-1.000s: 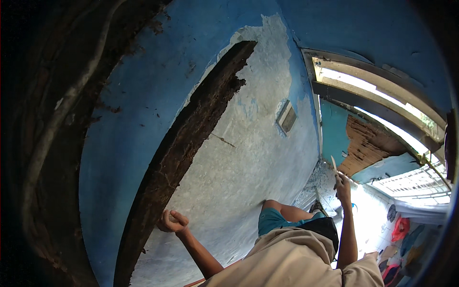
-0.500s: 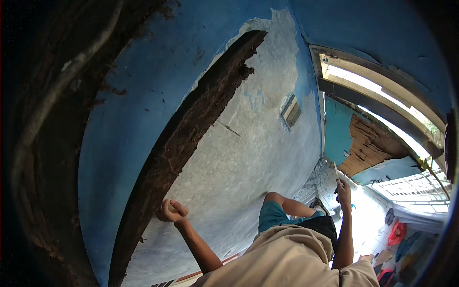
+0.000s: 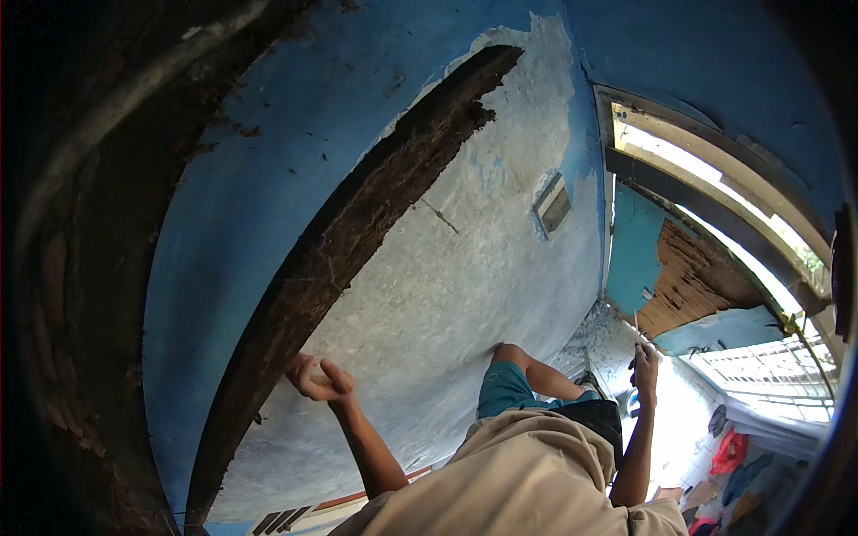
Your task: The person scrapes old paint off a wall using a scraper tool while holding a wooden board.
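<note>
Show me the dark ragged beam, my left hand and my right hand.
Dark ragged beam (image 3: 340, 238): head view, rough face about midway along.
Left hand (image 3: 319, 382): head view, middle of the hand.
Right hand (image 3: 646, 365): head view, middle of the hand.

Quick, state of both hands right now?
Left hand: fingers at the edge of the dark beam; whether gripping cannot be told.
Right hand: closed, holding a thin-bladed tool.

red bag (image 3: 728, 453) is nr white cloth (image 3: 773, 424), torn teal panel (image 3: 634, 234) w/ wood vent (image 3: 715, 202) abv.
</note>
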Demonstrator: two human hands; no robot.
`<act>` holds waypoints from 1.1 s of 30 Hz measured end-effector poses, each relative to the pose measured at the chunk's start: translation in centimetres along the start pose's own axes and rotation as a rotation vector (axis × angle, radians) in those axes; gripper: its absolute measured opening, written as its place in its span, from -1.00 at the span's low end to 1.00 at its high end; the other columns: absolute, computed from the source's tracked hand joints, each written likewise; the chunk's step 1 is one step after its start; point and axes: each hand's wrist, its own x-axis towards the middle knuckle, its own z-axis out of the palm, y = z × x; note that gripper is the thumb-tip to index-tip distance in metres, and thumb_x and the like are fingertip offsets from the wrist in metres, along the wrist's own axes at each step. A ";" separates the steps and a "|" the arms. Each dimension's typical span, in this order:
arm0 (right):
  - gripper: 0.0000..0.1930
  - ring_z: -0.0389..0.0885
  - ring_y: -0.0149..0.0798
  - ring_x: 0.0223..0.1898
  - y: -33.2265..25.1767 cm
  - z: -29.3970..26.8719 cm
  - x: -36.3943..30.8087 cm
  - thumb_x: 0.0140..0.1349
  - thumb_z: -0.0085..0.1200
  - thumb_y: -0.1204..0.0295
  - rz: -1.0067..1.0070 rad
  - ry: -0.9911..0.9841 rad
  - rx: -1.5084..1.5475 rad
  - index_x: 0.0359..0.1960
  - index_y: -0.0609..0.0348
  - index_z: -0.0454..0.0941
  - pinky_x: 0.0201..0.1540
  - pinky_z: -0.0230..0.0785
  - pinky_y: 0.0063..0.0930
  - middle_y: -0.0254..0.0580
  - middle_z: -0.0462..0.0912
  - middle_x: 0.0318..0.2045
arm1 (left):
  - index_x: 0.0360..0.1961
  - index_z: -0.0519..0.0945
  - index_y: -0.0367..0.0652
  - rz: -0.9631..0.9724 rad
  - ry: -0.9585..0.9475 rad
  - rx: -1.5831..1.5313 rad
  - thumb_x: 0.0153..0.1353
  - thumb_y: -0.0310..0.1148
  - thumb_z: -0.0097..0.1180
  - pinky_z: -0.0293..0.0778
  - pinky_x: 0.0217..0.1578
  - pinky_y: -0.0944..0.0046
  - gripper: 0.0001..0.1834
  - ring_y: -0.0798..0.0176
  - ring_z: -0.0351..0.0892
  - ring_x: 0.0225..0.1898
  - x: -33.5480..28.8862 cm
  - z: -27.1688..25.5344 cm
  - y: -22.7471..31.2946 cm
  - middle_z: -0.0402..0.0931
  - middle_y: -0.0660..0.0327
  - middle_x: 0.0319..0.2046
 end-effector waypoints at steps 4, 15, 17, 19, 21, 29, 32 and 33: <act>-0.58 0.30 -0.44 -0.83 1.2 -0.6 0.4 0.36 -0.08 0.15 -0.009 0.029 -0.014 0.09 0.18 0.48 -0.82 0.09 -0.53 -0.26 0.46 -0.68 | -0.24 0.36 -0.25 -0.333 -0.040 -0.423 0.21 -0.39 0.06 0.33 -0.28 0.07 -0.80 0.07 0.36 -0.36 -4.9 0.9 7.5 0.38 0.07 -0.37; -0.55 0.40 -0.45 -0.64 -1.4 1.3 -0.2 0.26 0.02 0.28 -0.077 -0.060 -0.031 0.15 0.22 0.47 -0.66 0.22 -0.54 -0.22 0.53 -0.52 | -0.25 0.57 -0.13 -0.624 -1.007 -0.530 0.03 -0.37 0.18 0.38 -0.15 0.16 -0.78 0.10 0.52 -0.25 -7.7 0.3 13.6 0.56 0.15 -0.30; -0.53 0.46 -0.43 -0.58 -2.5 2.1 -0.4 0.24 0.04 0.30 -0.105 -0.058 -0.099 0.17 0.20 0.44 -0.58 0.30 -0.51 -0.19 0.56 -0.46 | -0.26 0.57 -0.13 -0.577 -0.964 -0.432 0.05 -0.33 0.17 0.35 -0.10 0.12 -0.78 0.05 0.52 -0.19 -6.8 0.3 11.7 0.56 0.13 -0.26; -0.48 0.63 -0.21 -0.31 -1.9 2.5 0.0 0.16 0.11 0.38 -0.215 -0.016 -0.162 0.20 0.16 0.40 -0.25 0.46 -0.35 -0.05 0.63 -0.29 | -0.26 0.57 -0.14 -0.517 -0.897 -0.368 0.06 -0.33 0.16 0.33 -0.07 0.09 -0.79 0.02 0.52 -0.16 -5.3 0.5 10.6 0.57 0.11 -0.25; -0.48 0.63 -0.12 -0.22 -2.0 2.5 -0.3 0.14 0.13 0.38 -0.252 0.044 -0.243 0.18 0.17 0.41 -0.17 0.45 -0.28 0.00 0.64 -0.27 | -0.27 0.57 -0.15 -0.459 -0.859 -0.330 0.06 -0.33 0.16 0.33 -0.07 0.09 -0.80 0.02 0.51 -0.14 -3.7 0.7 9.9 0.57 0.10 -0.24; -0.68 0.69 -0.13 -0.29 -2.4 2.4 -0.4 -0.06 0.33 0.42 -0.307 0.183 -0.246 -0.28 0.33 0.55 -0.17 0.49 -0.33 0.01 0.67 -0.39 | -0.30 0.52 -0.21 -0.275 -0.524 -0.186 0.07 -0.48 0.12 0.36 -0.20 0.07 -0.85 0.00 0.49 -0.25 0.4 -0.8 7.2 0.52 0.09 -0.32; -0.69 0.68 -0.18 -0.36 -1.4 1.9 1.0 -0.07 0.34 0.43 -0.358 0.168 -0.218 -0.31 0.34 0.56 -0.22 0.49 -0.35 -0.03 0.68 -0.43 | -0.32 0.51 -0.22 -0.163 -0.438 -0.137 0.05 -0.51 0.10 0.37 -0.25 0.08 -0.86 0.00 0.48 -0.28 1.7 -0.5 6.2 0.51 0.07 -0.34; -0.69 0.68 -0.18 -0.36 -1.6 1.8 1.2 -0.07 0.34 0.43 -0.358 0.169 -0.215 -0.31 0.34 0.56 -0.22 0.49 -0.35 -0.03 0.68 -0.43 | -0.31 0.50 -0.24 -0.137 -0.433 -0.114 0.04 -0.52 0.09 0.38 -0.28 0.09 -0.85 0.01 0.48 -0.29 2.4 -0.5 6.2 0.50 0.08 -0.35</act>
